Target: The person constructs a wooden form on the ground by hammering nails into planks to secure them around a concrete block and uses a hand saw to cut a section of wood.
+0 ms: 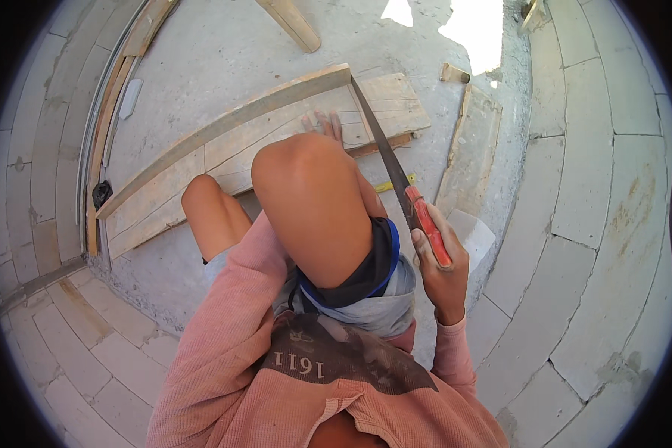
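Observation:
My right hand is closed round the red handle of a handsaw. Its dark toothed blade points away from me, and the tip is at the far end of a long narrow board standing on edge. Whether the teeth touch the wood I cannot tell. Beneath it lies a wide, worn plank. Beyond my raised knee, my left hand rests on the wide plank with its fingers spread; the knee hides the palm.
Pale block walls rise on both sides. On the right of the concrete floor lies a dusty board, near a short wood piece. A yellow strip lies beside the saw. Long timber lines the left wall; a beam lies ahead.

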`<control>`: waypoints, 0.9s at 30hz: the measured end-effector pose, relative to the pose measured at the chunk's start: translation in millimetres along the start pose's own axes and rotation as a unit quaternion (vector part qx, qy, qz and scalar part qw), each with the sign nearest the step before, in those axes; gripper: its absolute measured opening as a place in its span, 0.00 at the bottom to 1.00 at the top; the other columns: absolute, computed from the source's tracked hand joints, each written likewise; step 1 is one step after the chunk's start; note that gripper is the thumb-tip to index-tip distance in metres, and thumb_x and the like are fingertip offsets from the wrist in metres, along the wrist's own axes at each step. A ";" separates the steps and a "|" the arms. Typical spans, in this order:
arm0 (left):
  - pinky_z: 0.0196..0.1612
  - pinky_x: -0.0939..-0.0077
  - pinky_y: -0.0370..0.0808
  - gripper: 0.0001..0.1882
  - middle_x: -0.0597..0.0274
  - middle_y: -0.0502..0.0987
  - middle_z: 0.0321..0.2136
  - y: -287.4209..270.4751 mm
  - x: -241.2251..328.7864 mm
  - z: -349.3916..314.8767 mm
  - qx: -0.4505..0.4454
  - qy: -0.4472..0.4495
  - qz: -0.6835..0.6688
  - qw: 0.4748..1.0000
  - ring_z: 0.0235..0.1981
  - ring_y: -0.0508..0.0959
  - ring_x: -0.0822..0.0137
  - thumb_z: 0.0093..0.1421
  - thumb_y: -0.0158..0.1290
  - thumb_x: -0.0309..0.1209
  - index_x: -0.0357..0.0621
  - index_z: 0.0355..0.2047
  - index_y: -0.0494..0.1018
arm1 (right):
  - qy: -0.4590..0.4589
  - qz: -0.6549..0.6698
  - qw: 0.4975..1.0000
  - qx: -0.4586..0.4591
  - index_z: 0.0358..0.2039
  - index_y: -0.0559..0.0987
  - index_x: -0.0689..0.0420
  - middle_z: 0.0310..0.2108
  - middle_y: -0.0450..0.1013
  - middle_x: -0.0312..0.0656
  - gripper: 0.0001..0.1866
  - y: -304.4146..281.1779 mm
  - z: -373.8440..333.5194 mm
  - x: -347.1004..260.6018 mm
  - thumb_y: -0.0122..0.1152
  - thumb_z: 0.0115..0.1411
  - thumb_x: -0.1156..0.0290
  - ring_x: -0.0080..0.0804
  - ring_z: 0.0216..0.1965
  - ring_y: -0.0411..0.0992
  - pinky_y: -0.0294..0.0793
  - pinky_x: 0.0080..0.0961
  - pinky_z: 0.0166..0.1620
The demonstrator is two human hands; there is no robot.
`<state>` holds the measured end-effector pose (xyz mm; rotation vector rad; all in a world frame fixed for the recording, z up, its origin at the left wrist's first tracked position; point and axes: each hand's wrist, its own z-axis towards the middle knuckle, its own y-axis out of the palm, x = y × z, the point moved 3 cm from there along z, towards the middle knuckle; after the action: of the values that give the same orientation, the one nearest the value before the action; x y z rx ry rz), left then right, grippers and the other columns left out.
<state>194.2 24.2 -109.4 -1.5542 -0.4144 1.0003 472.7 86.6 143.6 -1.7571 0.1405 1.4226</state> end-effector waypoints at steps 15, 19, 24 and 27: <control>0.60 0.19 0.65 0.33 0.44 0.57 0.72 -12.2 20.9 -15.0 0.010 -0.013 0.003 1.000 0.67 0.65 0.33 0.71 0.44 0.35 0.52 0.74 0.52 | -0.070 -0.044 0.996 0.028 0.60 0.75 0.61 0.49 0.79 0.59 0.23 68.3 68.1 35.7 0.63 0.65 0.73 0.55 0.47 0.81 0.80 0.38 0.45; 0.59 0.18 0.64 0.32 0.45 0.57 0.72 10.6 10.8 -24.3 0.097 -0.036 -0.029 0.994 0.67 0.65 0.33 0.71 0.43 0.36 0.53 0.74 0.52 | -0.079 -0.035 0.996 0.014 0.61 0.75 0.61 0.51 0.80 0.55 0.25 35.2 16.7 15.8 0.64 0.63 0.77 0.49 0.49 0.82 0.81 0.36 0.47; 0.59 0.18 0.65 0.31 0.48 0.59 0.72 -34.9 37.1 -1.1 -0.002 0.005 -0.053 0.999 0.66 0.66 0.33 0.71 0.43 0.38 0.58 0.74 0.54 | -0.082 -0.053 0.993 0.060 0.60 0.76 0.60 0.47 0.81 0.55 0.23 68.6 126.5 52.1 0.63 0.65 0.74 0.50 0.44 0.83 0.80 0.38 0.44; 0.57 0.18 0.67 0.30 0.48 0.60 0.71 -15.7 38.8 -39.1 -0.007 0.013 -0.008 1.000 0.65 0.66 0.30 0.70 0.44 0.38 0.60 0.73 0.57 | -0.044 0.027 0.998 0.025 0.59 0.77 0.60 0.49 0.80 0.55 0.21 71.9 110.3 45.7 0.62 0.66 0.72 0.45 0.50 0.81 0.78 0.32 0.50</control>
<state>250.9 32.3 -110.9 -1.5720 -0.4163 0.9662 365.3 132.3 67.4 -1.6588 0.1774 1.5196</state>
